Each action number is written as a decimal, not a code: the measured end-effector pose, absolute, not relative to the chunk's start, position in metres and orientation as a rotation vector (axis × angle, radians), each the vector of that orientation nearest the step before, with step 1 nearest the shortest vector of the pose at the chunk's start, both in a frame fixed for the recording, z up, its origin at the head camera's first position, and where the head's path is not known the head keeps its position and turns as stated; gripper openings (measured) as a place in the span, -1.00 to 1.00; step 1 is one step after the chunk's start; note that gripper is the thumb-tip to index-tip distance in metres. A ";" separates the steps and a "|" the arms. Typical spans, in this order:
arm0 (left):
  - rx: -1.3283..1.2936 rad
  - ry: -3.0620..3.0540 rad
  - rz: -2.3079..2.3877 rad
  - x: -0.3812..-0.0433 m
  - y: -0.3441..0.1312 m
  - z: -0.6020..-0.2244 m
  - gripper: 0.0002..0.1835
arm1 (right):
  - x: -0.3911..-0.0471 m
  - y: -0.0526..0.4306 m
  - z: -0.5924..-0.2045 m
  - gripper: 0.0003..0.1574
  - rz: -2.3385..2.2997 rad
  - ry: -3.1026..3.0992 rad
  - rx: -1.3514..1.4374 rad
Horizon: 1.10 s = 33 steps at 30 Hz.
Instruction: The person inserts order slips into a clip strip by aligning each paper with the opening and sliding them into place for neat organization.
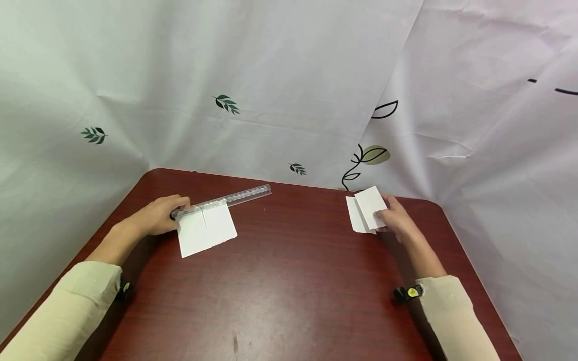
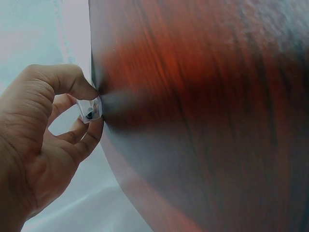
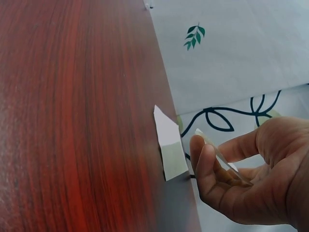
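Observation:
At the far left of the table, my left hand (image 1: 158, 215) pinches the near end of a clear plastic ruler (image 1: 248, 194) between thumb and fingers. In the left wrist view only the end of that ruler (image 2: 91, 110) shows, at the fingertips. Below the ruler's edge lies a white sheet of paper (image 1: 206, 231) with a short dark line down from its top. Over at the far right, my right hand (image 1: 397, 218) holds a small white paper piece (image 1: 370, 206) between thumb and fingers. Beside it, another white paper piece (image 3: 171, 150) lies near the table's back edge.
The dark red wooden table (image 1: 280, 281) has rounded back corners. White cloth (image 1: 280, 75) with leaf prints hangs behind it and along both sides. Dark bands with small devices (image 1: 408, 293) sit on both wrists, beside the cream sleeves.

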<state>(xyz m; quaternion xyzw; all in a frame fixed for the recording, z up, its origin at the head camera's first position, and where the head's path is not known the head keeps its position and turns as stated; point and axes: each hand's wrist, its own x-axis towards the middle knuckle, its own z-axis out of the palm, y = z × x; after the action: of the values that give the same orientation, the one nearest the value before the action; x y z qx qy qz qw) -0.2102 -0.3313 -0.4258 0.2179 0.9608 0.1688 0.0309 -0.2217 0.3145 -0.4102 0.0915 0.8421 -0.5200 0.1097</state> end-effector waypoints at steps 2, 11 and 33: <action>0.671 2.961 0.521 -0.210 -0.332 -0.426 -0.57 | -0.221 0.313 -0.409 0.00 -1.534 2.475 0.262; 0.677 2.958 0.533 -0.210 -0.332 -0.428 -0.58 | -0.222 0.308 -0.404 -0.01 -1.523 2.491 0.248; 0.724 2.987 0.526 -0.211 -0.332 -0.429 -0.60 | -0.223 0.298 -0.409 0.00 -1.524 2.486 0.219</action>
<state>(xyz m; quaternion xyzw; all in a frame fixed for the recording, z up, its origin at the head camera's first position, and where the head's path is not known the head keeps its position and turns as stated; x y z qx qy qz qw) -0.2111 -0.3318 -0.4290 0.2321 0.9579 0.1687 0.0115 -0.2228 0.2981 -0.4089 0.0745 0.8451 -0.5180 0.1087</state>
